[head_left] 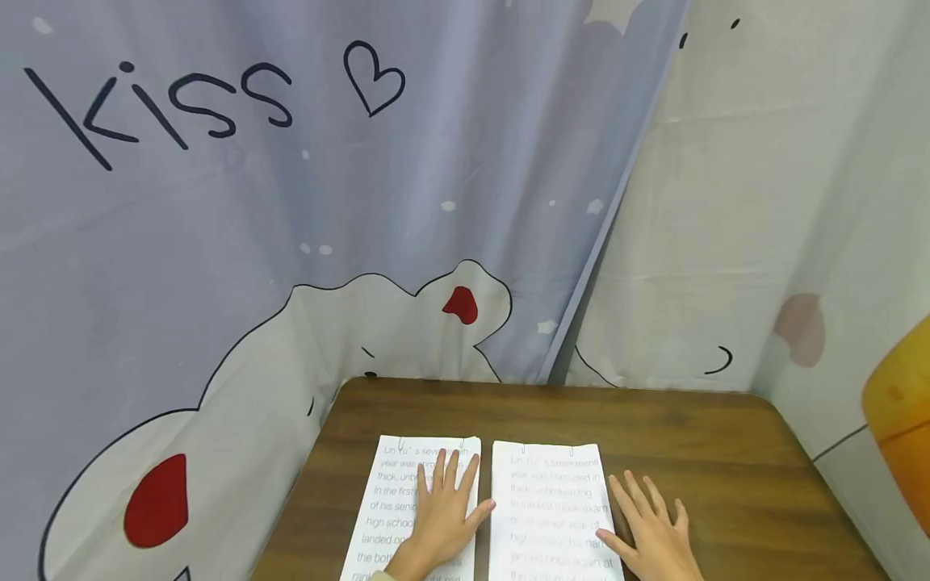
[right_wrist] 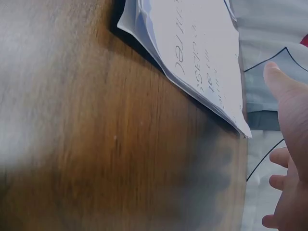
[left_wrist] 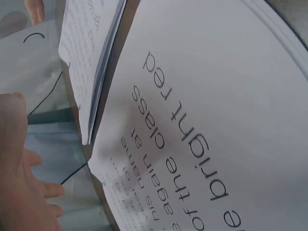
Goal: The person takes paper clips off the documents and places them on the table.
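Two stacks of printed paper lie side by side on a brown wooden table. Over the left stack is my left hand, its fingers straight and spread. My right hand is just beside the right edge of the right stack, fingers spread, the thumb near that edge. Small clips or rings show along the top of both stacks. In the left wrist view, large text covers the left stack. The right wrist view shows the right stack with several layered sheets, and the right hand holding nothing.
A blue-grey curtain with "kiss" and a heart drawn on it hangs behind the table. A pale curtain hangs at the right, with an orange-yellow shape near the frame's edge. A narrow strip of wood separates the stacks.
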`<state>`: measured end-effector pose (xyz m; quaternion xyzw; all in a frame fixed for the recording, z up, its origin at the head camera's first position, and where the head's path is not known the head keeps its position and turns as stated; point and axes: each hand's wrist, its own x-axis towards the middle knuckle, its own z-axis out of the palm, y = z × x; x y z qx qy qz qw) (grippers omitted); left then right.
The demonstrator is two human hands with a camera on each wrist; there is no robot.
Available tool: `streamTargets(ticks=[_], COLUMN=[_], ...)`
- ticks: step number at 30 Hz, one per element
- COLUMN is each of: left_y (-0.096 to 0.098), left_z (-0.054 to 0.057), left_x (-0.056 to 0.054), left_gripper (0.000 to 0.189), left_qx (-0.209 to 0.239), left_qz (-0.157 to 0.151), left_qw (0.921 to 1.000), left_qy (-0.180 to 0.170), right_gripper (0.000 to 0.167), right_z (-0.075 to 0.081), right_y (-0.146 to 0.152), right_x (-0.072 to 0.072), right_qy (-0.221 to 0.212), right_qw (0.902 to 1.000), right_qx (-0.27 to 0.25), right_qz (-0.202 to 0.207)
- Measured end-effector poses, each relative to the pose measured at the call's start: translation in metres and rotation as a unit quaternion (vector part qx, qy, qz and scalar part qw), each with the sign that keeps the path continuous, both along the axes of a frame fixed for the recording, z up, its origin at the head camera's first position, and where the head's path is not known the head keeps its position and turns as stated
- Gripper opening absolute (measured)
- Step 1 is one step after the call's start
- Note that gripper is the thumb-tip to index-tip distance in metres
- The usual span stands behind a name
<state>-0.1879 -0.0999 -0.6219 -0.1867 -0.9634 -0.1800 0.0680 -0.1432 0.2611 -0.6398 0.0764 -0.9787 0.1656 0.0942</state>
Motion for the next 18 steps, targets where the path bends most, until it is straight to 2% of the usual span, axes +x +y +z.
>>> streamTargets(ticks=[8,12,18], left_y=[0.012,0.019,0.027], left_z=[-0.001,-0.005,-0.012], left_x=[0.001,0.005,0.011], left_gripper=[0.081,0.085,0.086], left_qx=[0.006,0.014,0.017], left_qz=[-0.019,-0.029,-0.03], left_qw=[0.999,0.9973,0.9961], left_qy=[-0.041,-0.066,-0.081], right_gripper=[0.092,0.094,0.093], right_z=[-0.003,-0.006,-0.014], right_y=[-0.003,-0.005,-0.009], right_x=[-0.003,-0.004,-0.002], right_qy=[-0.041,-0.045,-0.049], right_qw=[0.9991,0.9988,0.9985], right_qx=[-0.01,-0.017,-0.024], right_qz=[0.005,0.005,0.002])
